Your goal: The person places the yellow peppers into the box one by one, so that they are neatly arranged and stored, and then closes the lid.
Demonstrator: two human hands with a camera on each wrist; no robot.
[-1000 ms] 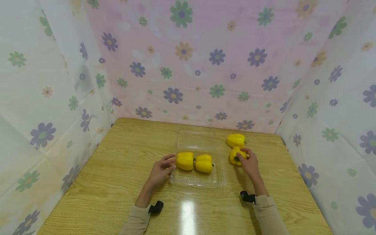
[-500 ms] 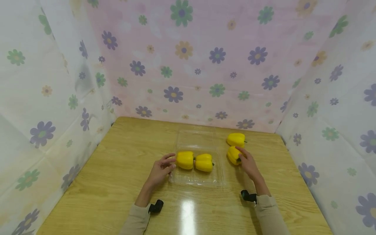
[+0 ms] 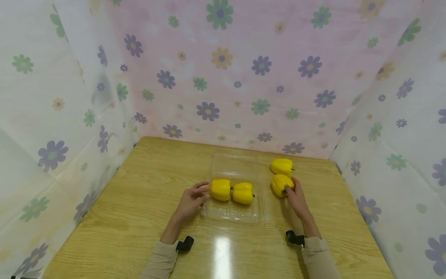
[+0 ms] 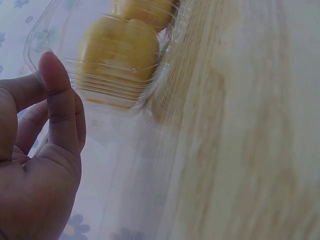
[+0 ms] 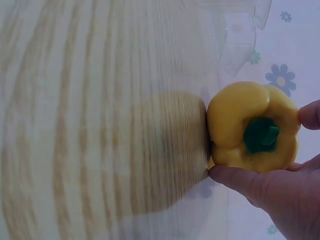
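Note:
My right hand (image 3: 297, 197) grips a yellow bell pepper (image 3: 280, 185) at the right of the table. In the right wrist view its green stem (image 5: 265, 135) faces the camera, with digits on two sides of the pepper and its body against the table. My left hand (image 3: 189, 201) pinches the left rim of a clear plastic clamshell box (image 3: 231, 216), the thumb (image 4: 55, 75) at the edge. Two yellow bell peppers lie in the box, a left one (image 3: 220, 190) and a right one (image 3: 242, 193), in line.
Another yellow bell pepper (image 3: 281, 166) lies just behind the gripped one. The box's lid (image 3: 233, 164) lies folded back toward the rear of the wooden table (image 3: 139, 201). Flowered cloth (image 3: 240, 69) hangs behind and at both sides.
My right hand has turned the gripped pepper and shifted its fingers to the pepper's right side. The left hand, box and other peppers keep their places; the head view shifts slightly.

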